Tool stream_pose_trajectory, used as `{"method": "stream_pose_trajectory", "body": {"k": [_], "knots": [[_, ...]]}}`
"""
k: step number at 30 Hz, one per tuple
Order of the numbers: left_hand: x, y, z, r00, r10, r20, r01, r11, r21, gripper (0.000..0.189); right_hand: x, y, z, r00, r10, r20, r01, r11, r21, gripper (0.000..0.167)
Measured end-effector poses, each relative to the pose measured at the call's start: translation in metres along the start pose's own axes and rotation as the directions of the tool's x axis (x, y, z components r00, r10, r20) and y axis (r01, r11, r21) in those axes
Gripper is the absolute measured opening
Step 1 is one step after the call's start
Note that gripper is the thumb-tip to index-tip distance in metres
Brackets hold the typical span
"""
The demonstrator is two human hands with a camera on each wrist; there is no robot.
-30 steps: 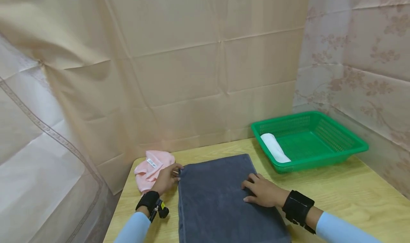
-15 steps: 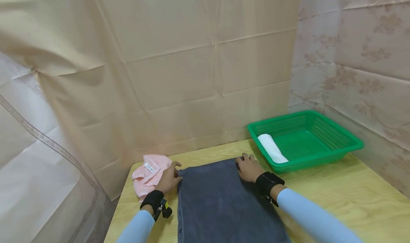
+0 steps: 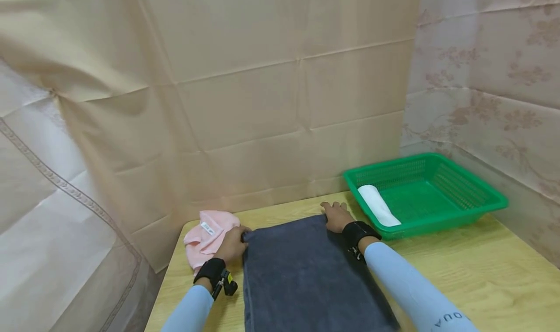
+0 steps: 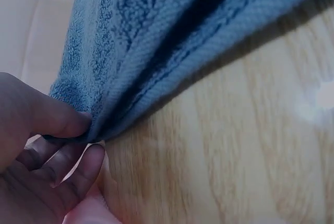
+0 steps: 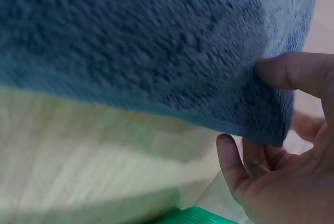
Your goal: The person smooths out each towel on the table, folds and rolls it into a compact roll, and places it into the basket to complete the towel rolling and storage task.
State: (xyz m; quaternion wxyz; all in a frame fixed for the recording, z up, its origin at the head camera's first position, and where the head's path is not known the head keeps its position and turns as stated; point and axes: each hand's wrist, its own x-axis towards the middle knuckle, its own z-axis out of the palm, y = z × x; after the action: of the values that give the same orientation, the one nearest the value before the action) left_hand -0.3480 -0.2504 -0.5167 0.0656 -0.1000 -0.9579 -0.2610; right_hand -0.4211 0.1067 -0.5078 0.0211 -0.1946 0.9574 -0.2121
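Observation:
A dark grey-blue towel (image 3: 302, 273) lies folded in layers on the wooden table, reaching toward the near edge. My left hand (image 3: 233, 246) pinches its far left corner; in the left wrist view the thumb presses on top of the terry cloth (image 4: 120, 41) with fingers beneath. My right hand (image 3: 338, 218) holds the far right corner, and in the right wrist view the thumb lies over the towel (image 5: 156, 41) with the other fingers under its edge. Beside the left hand is a crumpled pink cloth (image 3: 214, 227) with a white label.
A green plastic basket (image 3: 442, 220) stands at the back right of the table (image 3: 477, 264), close to the right hand. Inside it, along the left wall, lies a rolled white cloth (image 3: 378, 205). A beige curtain (image 3: 280, 103) hangs behind the table.
My right hand has moved from the towel's right side up to its far right corner and taken hold there. The left hand has stayed at the far left corner, its fingers now closer in.

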Motion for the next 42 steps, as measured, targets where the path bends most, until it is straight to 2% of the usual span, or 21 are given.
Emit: {"method": "stream_pose_trajectory", "body": {"k": [5, 9, 13, 16, 19, 23, 26, 29, 31, 33, 36, 40, 42], "knots": [[-0.003, -0.003, 0.0, 0.995, 0.055, -0.082, -0.056, 0.998, -0.011, 0.026, -0.001, 0.001, -0.005, 0.998, -0.054, -0.042, 0.05, 0.995, -0.088, 0.013], [-0.007, -0.007, -0.001, 0.985, 0.067, -0.161, -0.078, 0.995, -0.064, 0.025, -0.007, 0.0, -0.006, 0.987, -0.123, -0.102, 0.113, 0.989, -0.097, 0.018], [-0.013, -0.008, -0.007, 0.986, 0.023, -0.167, -0.047, 0.988, -0.144, 0.025, -0.017, -0.003, -0.006, 0.975, -0.155, -0.157, 0.144, 0.987, -0.076, 0.015], [-0.018, -0.006, -0.013, 0.991, -0.011, -0.133, -0.019, 0.974, -0.225, 0.024, -0.026, -0.007, -0.009, 0.963, -0.186, -0.193, 0.17, 0.981, -0.095, 0.014], [-0.025, -0.001, -0.019, 0.997, -0.019, -0.081, -0.009, 0.946, -0.324, 0.02, -0.038, -0.007, -0.012, 0.959, -0.185, -0.213, 0.17, 0.982, -0.085, 0.014], [-0.035, 0.004, -0.025, 0.999, 0.036, -0.022, -0.042, 0.896, -0.442, 0.024, -0.057, -0.004, -0.014, 0.966, -0.156, -0.206, 0.154, 0.988, -0.028, 0.015], [-0.045, 0.002, -0.027, 0.997, 0.074, 0.011, -0.058, 0.853, -0.518, 0.025, -0.073, -0.001, -0.015, 0.968, -0.166, -0.189, 0.168, 0.986, -0.005, 0.018], [-0.055, -0.002, -0.029, 0.994, 0.091, 0.061, -0.04, 0.819, -0.573, 0.025, -0.091, 0.001, -0.013, 0.969, -0.181, -0.168, 0.185, 0.983, 0.007, 0.022], [-0.063, -0.002, -0.031, 0.989, 0.107, 0.098, -0.028, 0.805, -0.593, 0.027, -0.104, 0.003, -0.013, 0.969, -0.198, -0.149, 0.203, 0.979, 0.018, 0.024], [-0.071, 0.001, -0.034, 0.979, 0.135, 0.15, -0.015, 0.791, -0.612, 0.028, -0.118, 0.007, -0.015, 0.966, -0.222, -0.131, 0.229, 0.973, 0.038, 0.028], [-0.082, 0.008, -0.04, 0.953, 0.191, 0.236, 0.006, 0.766, -0.643, 0.029, -0.14, 0.013, -0.022, 0.96, -0.262, -0.097, 0.271, 0.957, 0.102, 0.031], [-0.094, 0.017, -0.046, 0.895, 0.302, 0.328, -0.008, 0.747, -0.665, 0.021, -0.167, 0.024, -0.034, 0.944, -0.326, -0.055, 0.33, 0.92, 0.211, 0.032], [-0.098, 0.02, -0.047, 0.856, 0.364, 0.367, -0.021, 0.735, -0.678, 0.019, -0.178, 0.027, -0.037, 0.926, -0.376, -0.045, 0.376, 0.896, 0.236, 0.035]]}}
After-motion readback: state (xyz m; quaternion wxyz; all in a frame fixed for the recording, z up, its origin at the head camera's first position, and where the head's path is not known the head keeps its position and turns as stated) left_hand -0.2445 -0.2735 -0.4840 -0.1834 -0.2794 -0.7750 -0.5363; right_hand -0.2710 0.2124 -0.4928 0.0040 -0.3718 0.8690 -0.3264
